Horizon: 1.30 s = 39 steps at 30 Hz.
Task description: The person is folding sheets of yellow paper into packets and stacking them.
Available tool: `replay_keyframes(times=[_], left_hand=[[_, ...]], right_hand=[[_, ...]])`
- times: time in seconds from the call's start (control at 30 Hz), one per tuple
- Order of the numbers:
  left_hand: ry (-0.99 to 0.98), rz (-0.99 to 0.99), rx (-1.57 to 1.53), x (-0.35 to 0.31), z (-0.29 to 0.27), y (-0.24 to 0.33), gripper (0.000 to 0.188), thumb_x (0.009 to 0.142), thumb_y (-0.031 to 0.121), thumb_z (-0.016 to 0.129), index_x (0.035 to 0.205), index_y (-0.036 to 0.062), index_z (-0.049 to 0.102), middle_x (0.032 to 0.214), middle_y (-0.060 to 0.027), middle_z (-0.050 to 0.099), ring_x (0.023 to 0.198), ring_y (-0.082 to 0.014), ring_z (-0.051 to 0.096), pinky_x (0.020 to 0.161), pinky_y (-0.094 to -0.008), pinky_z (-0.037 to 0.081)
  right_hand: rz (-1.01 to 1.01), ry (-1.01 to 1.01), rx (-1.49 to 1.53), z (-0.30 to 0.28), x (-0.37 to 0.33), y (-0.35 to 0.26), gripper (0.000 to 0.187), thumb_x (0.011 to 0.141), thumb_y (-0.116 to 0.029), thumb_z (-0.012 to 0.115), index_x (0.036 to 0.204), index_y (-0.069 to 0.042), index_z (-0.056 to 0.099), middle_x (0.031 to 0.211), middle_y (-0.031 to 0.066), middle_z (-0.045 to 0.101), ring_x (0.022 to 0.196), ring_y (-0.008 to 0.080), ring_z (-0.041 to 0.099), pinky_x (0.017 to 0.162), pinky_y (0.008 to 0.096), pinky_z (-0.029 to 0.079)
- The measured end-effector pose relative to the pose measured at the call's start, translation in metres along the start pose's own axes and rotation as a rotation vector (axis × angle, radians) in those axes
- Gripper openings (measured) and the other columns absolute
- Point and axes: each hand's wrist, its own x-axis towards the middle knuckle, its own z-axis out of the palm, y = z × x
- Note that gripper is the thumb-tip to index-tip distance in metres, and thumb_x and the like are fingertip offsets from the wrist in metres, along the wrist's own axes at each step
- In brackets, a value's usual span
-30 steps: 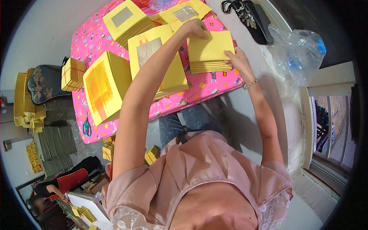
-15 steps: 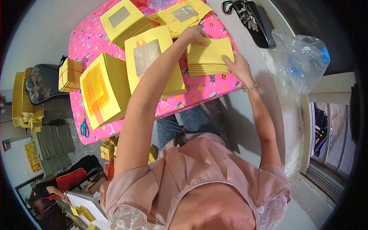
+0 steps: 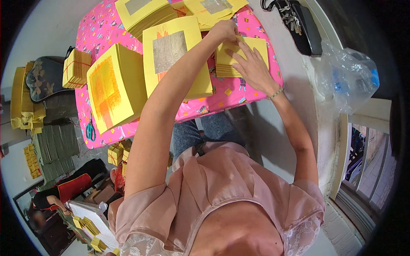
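Note:
A small stack of folded yellow paper [image 3: 258, 47] lies at the right end of the pink patterned tablecloth [image 3: 252, 87]. My left hand [image 3: 225, 31] is closed at the stack's far left corner, its fingertips bent down onto the paper and partly hidden. Across the top of the same stack, my right hand [image 3: 253, 67] rests with its fingers stretched and spread, pointing toward the left hand. Beside my left forearm stands a taller pile of yellow sheets [image 3: 194, 42] with a silver-grey square on top.
An orange-printed yellow pile [image 3: 102, 91], a tied yellow bundle [image 3: 77, 68] and green-handled scissors [image 3: 90, 130] lie on the left. Loose yellow sheets [image 3: 209, 10] are at the back. Right of the table are a black bag with keys [image 3: 294, 25] and a clear plastic bag [image 3: 350, 79]. Another person's sleeve [image 3: 47, 198] shows lower left.
My right hand has moved from the stack's right edge onto its top, fingers now spread. My left hand has shifted slightly right, its fingers curled at the far corner. The whole view has shifted a little.

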Motion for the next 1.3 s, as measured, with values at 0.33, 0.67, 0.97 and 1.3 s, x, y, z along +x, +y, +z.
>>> replay_keyframes(times=[0.33,0.67,0.97,1.3], left_hand=[[0.081,-0.050,0.110,-0.012,-0.007,0.003,0.040,0.072,0.024,0.080,0.107,0.0064,0.073,0.105,-0.0204,0.072,0.100,-0.0360,0.070,0.087,-0.0448,0.057],[0.452,0.207,-0.232,-0.176,-0.070,0.013,0.023,0.091,0.014,0.067,0.112,0.0046,0.069,0.093,-0.0109,0.072,0.085,-0.0236,0.072,0.081,-0.0359,0.055],[0.565,0.102,-0.177,-0.298,-0.060,-0.001,0.024,0.088,0.016,0.073,0.110,0.0065,0.071,0.096,-0.0127,0.071,0.093,-0.0260,0.069,0.083,-0.0375,0.053],[0.517,0.032,-0.135,-0.328,-0.038,-0.007,0.043,0.074,0.018,0.083,0.113,0.0070,0.069,0.109,-0.0115,0.063,0.108,-0.0321,0.055,0.093,-0.0420,0.048]], right_hand=[[0.005,-0.156,-0.017,0.001,0.004,-0.001,0.049,0.104,-0.042,0.041,0.147,-0.020,0.045,0.150,0.0220,0.037,0.143,0.0391,0.033,0.117,0.0545,0.026],[0.065,-0.283,0.006,-0.036,0.024,0.002,0.055,0.104,-0.046,0.041,0.148,-0.013,0.041,0.152,0.0240,0.037,0.143,0.0413,0.032,0.116,0.0545,0.026],[-0.168,0.039,-0.014,-0.069,0.043,-0.025,0.047,0.102,-0.039,0.050,0.132,-0.006,0.058,0.135,0.0178,0.057,0.129,0.0377,0.049,0.105,0.0472,0.041],[-0.385,-0.178,0.290,-0.081,0.040,-0.107,0.048,0.082,-0.033,0.075,0.120,-0.006,0.065,0.121,0.0108,0.065,0.110,0.0308,0.061,0.096,0.0411,0.049]])
